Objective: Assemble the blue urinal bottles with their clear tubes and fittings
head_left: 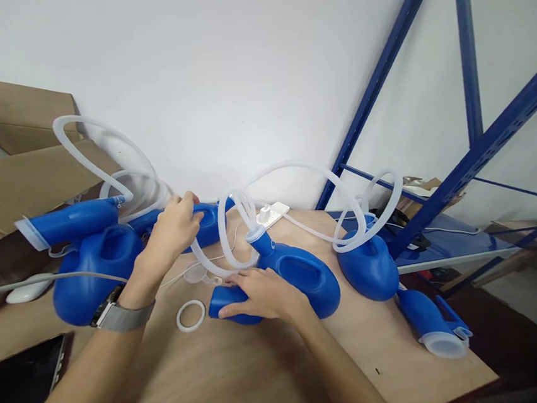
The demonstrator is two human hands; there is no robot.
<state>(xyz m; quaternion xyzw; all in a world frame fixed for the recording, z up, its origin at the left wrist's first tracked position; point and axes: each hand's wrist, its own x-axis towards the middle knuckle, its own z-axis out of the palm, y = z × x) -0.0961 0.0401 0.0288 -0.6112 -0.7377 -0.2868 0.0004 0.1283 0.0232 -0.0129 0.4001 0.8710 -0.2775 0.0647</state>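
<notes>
Several blue plastic jug-shaped containers with clear hoses lie on a wooden table [242, 376]. My left hand [173, 227], with a grey watch on its wrist, is closed around the neck of one blue container [209, 221] at the back. My right hand [260, 292] lies over a short blue tube piece [223, 298] next to the middle container [304, 274], fingers wrapped on it. A clear hose [226, 248] loops between the two hands. A white ring [190, 315] lies flat just in front of them.
A cardboard box [9, 183] stands at the left. Another blue container [369, 265] and a blue spout with a clear cap [432, 322] lie at the right. A white power strip [272, 213] is at the back, a dark tablet [24, 374] lower left, blue shelving [488, 140] on the right.
</notes>
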